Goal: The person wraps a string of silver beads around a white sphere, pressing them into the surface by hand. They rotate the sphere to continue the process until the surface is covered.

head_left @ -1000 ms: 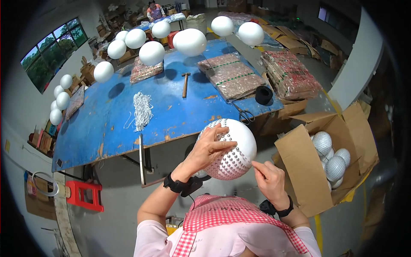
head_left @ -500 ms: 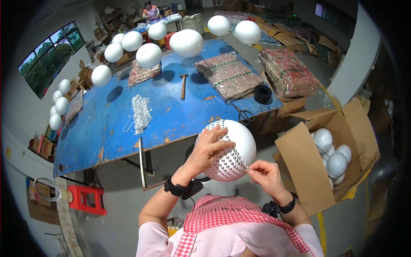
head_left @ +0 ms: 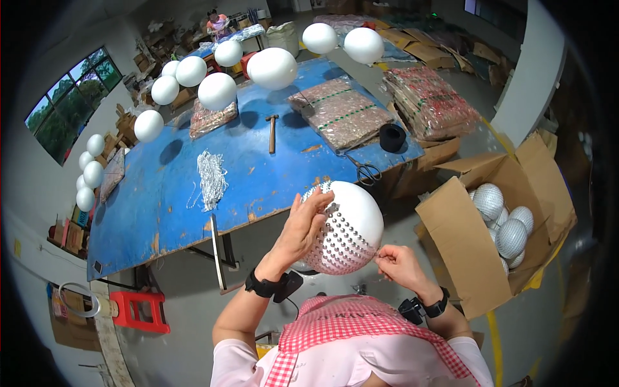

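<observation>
A large white ball (head_left: 360, 208) is in front of my chest, its left and lower parts wrapped in rows of silver beads (head_left: 343, 240). My left hand (head_left: 300, 229) lies against the ball's left side, its fingers stretched upward over the beaded surface. At the ball's lower right edge, my right hand (head_left: 400, 266) is closed in a pinch. The end of the bead string seems to be between its thumb and forefinger, though it is too small to see clearly. Part of a dark support shows below the ball at left.
A blue worktable (head_left: 251, 180) carries a bundle of silver bead strings (head_left: 211, 179), a hammer (head_left: 272, 134), scissors (head_left: 366, 171), a black roll (head_left: 392, 137) and plastic-wrapped packs (head_left: 342, 115). Several white balls (head_left: 217, 91) stand above it. At right, a carton (head_left: 461, 251) holds beaded balls (head_left: 510, 238).
My left hand's fingers have drawn back left and now point more upward. My right hand has shifted slightly right and down, its fingers more curled. The view has turned a little.
</observation>
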`<state>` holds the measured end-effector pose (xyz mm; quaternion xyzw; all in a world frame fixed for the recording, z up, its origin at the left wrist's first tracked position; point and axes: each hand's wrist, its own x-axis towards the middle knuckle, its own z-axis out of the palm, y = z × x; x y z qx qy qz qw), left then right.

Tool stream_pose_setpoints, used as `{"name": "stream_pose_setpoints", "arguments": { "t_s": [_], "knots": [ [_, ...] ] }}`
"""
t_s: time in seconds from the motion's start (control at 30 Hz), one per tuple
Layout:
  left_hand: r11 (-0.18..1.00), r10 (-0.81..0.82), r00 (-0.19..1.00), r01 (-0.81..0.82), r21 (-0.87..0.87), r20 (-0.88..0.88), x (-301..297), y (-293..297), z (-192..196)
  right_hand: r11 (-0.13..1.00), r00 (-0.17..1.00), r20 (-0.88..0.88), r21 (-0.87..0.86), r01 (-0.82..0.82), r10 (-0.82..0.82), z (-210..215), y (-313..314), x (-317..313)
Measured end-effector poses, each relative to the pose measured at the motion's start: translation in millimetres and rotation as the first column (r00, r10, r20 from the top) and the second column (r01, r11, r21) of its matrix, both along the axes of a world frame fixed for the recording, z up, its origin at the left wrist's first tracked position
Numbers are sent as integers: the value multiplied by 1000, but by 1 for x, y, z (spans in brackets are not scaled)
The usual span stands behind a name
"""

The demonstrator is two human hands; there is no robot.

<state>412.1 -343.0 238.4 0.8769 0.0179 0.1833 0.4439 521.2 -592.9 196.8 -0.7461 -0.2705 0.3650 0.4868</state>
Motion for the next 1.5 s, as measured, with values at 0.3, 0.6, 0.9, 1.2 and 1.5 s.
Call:
{"name": "stream_pose_setpoints", "arguments": {
  "t_s": [0.3, 0.6, 0.9, 1.2, 1.5],
  "knots": [
    [878, 28, 988, -98, 468, 154, 2, -13, 12, 926, 991, -73, 354, 134, -116, 8, 1, -12],
    [903, -23, 994, -27, 430, 111, 5, -22, 12, 886, 880, 396, 459, 57, -262, 8, 1, -7],
    [926, -13, 1000, 6, 377, 15, 9, -18, 4, 940, 269, 918, 327, -95, -292, -1, 5, -1],
    [908, 71, 997, -69, 414, 10, 15, -28, 9, 950, 349, 912, 277, -142, -214, 4, 7, 4],
    [850, 6, 999, -31, 525, 50, 11, -26, 2, 924, 368, 890, 346, -163, -269, 19, 5, -8]
  ]
}}
